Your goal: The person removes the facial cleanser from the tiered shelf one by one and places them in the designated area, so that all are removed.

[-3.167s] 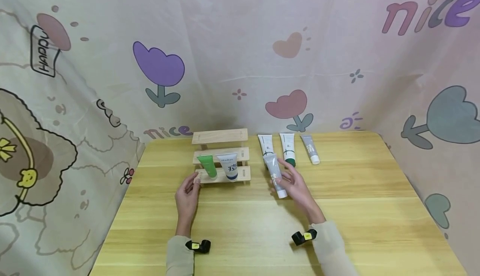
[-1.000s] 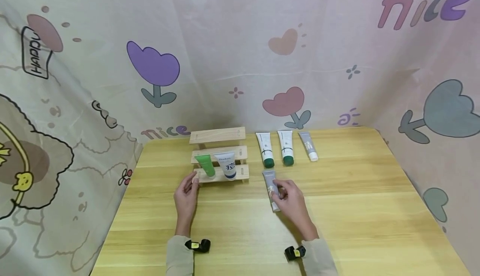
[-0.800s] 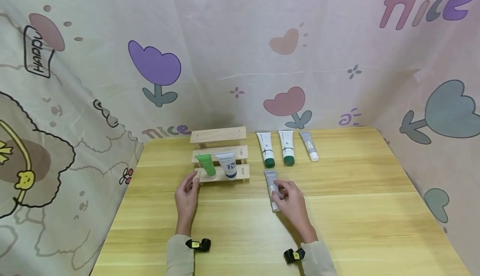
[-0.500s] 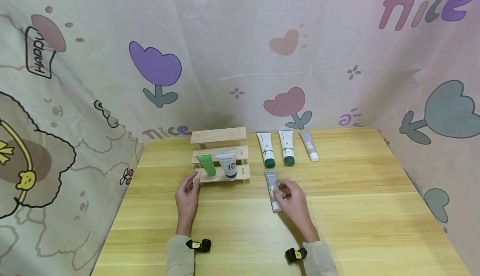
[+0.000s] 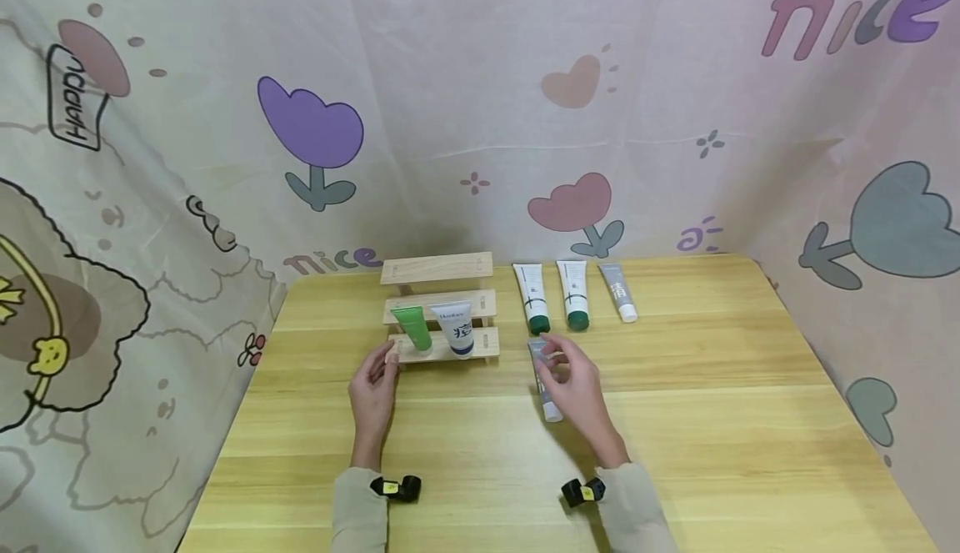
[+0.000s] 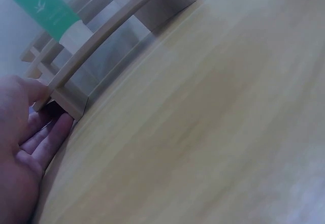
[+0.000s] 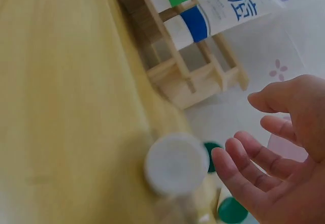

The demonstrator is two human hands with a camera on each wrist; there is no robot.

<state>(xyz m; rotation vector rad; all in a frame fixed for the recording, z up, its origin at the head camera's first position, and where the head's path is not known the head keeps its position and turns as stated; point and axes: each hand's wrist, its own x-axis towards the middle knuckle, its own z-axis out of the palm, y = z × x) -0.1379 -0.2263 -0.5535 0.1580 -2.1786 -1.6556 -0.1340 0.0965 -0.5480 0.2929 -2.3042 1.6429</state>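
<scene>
Tube (image 5: 547, 401), the near grey one, lies flat on the surface (image 5: 712, 453) beneath the right grip (image 5: 577, 382), fingers loose, nothing held; left grip (image 5: 372, 394) pinches the rack (image 5: 437, 269); probably light, soft, slick: pinch mid-body, gently

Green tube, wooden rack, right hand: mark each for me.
Green tube (image 5: 413, 327), head view, middle of its body.
Wooden rack (image 5: 437, 268), head view, top shelf.
Right hand (image 5: 578, 381), head view, middle of the hand.
</scene>
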